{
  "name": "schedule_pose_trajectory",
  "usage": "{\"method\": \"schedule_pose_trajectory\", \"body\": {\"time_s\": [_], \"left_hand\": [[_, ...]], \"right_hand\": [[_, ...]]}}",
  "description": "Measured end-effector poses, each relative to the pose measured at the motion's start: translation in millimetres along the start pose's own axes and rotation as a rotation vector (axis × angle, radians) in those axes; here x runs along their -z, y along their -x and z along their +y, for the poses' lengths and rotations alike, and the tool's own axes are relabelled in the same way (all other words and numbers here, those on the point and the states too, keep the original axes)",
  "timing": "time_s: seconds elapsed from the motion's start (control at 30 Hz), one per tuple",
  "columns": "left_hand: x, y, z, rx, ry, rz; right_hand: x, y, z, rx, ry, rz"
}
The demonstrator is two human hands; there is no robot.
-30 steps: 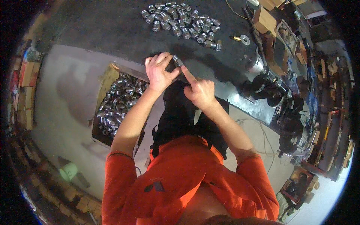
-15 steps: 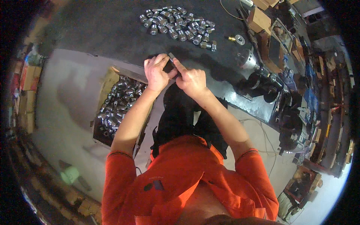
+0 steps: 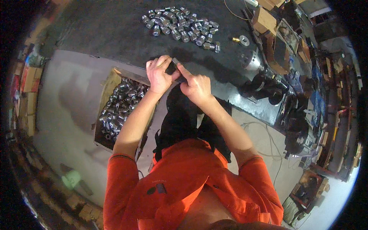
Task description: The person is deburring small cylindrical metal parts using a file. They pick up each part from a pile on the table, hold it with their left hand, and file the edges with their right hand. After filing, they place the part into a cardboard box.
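My left hand (image 3: 158, 76) and my right hand (image 3: 197, 87) meet at the near edge of the dark workbench (image 3: 99, 34). In my right hand is a slim, flat grey metal tool (image 3: 176, 61), its index finger stretched along it; the rest of the tool is hidden. My left hand is closed, fingers bent and thumb pointing toward the right hand; whatever it grips is hidden. Beyond the hands, several shiny metal fittings (image 3: 184, 35) with hex ends lie in a loose pile. More fittings (image 3: 119, 107) fill a wooden crate (image 3: 109, 84) below my left forearm.
On the bench's right lie a brass piece (image 3: 235, 39), a metal ring (image 3: 244, 40) and a cylindrical chuck-like metal part (image 3: 251, 60). Cardboard boxes (image 3: 264, 20) and tools crowd the far right. A cable (image 3: 270, 142) trails over the floor. Shelving (image 3: 337, 115) stands at right.
Both hands stay together at the bench edge, with only a slight shift of the fingers and tool. The view has moved a little; piles and crate look unchanged.
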State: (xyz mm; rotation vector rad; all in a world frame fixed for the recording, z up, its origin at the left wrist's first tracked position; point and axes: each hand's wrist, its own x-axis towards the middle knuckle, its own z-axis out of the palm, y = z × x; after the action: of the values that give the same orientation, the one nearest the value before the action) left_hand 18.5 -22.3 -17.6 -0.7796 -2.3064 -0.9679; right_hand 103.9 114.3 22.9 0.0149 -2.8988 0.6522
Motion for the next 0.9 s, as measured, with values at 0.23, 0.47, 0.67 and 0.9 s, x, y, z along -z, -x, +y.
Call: {"method": "schedule_pose_trajectory", "body": {"time_s": [0.23, 0.47, 0.67, 0.9], "left_hand": [[4.7, -1.2, 5.3, 0.041, -0.014, -0.051], [-1.7, 1.1, 1.4, -0.018, -0.026, 0.019], [0.0, -2.0, 2.3, -0.019, -0.001, 0.027], [1.8, -0.5, 4.2, 0.016, -0.020, -0.012]], "right_hand": [[4.3, 8.6, 2.6, 0.076, 0.018, 0.035], [-3.7, 5.1, 4.3, 0.114, 0.018, 0.119], [-9.4, -3.5, 5.6, 0.125, 0.019, 0.128], [-0.8, 4.5, 5.2, 0.079, 0.058, 0.043]]}}
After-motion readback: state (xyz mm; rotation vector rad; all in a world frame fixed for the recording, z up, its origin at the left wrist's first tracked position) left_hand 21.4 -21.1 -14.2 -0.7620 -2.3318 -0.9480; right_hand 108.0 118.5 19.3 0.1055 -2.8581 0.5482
